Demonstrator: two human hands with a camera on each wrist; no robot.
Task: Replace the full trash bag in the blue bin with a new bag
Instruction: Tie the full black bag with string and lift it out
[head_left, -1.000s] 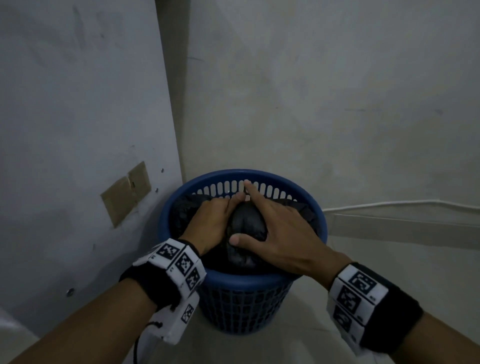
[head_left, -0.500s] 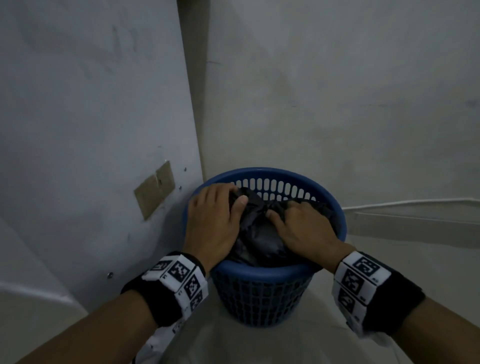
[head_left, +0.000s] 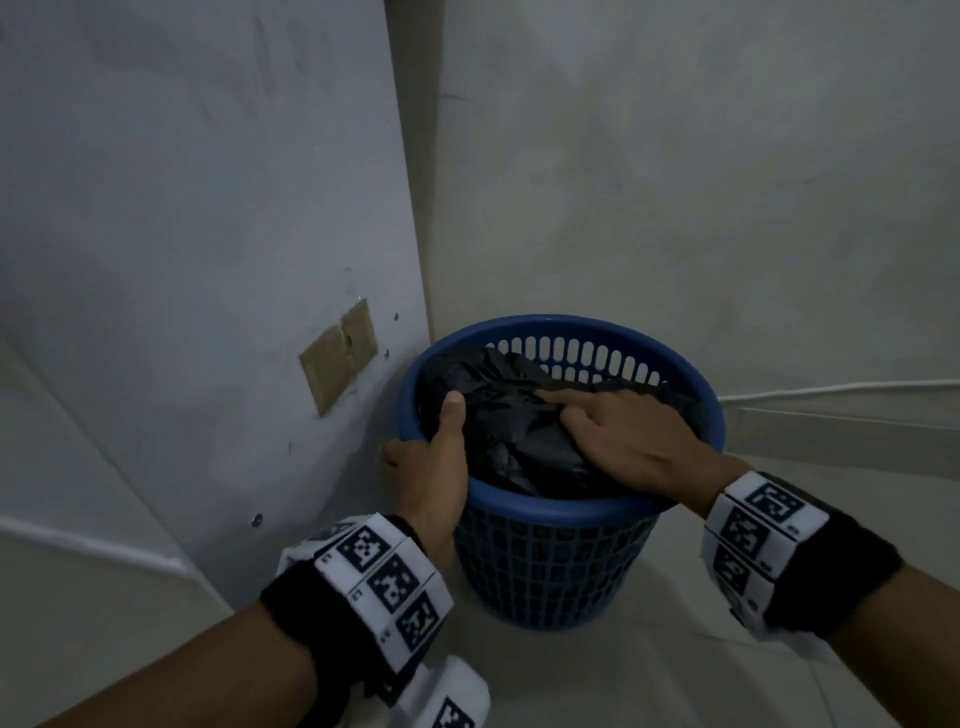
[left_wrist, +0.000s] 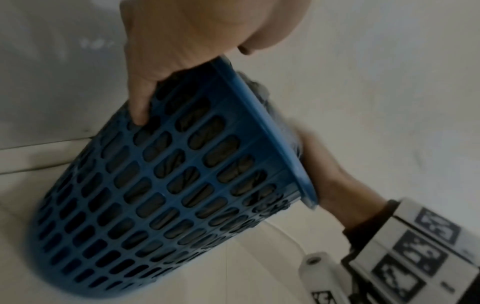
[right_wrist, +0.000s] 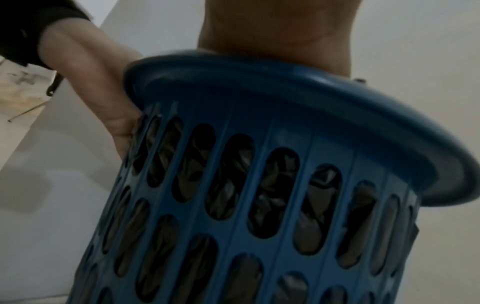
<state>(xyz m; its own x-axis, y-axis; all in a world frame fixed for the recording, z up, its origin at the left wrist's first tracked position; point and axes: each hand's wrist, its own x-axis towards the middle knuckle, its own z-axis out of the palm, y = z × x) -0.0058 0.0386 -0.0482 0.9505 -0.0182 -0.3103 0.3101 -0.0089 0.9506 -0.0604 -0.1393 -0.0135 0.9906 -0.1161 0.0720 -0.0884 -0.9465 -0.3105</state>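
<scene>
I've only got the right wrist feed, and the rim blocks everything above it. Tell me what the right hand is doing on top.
Observer: The right hand lies palm down on the black bag, index finger stretched out; whether the bent fingers pinch plastic, I cannot tell.
Operator: Now the left hand.
Observer: The left hand grips the blue bin at its rim, thumb inside over the bag, fingers outside on the lattice wall.
Operator: Report the bag's edge.
Observer: It is bunched inside the bin, not folded over the rim.

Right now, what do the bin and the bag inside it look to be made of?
blue bin: looks like rigid moulded plastic, dull sheen, with slotted walls and a smooth rolled rim. black bag: appears to be thin plastic film, slightly glossy and crumpled into sharp creases, showing through the slots.
</scene>
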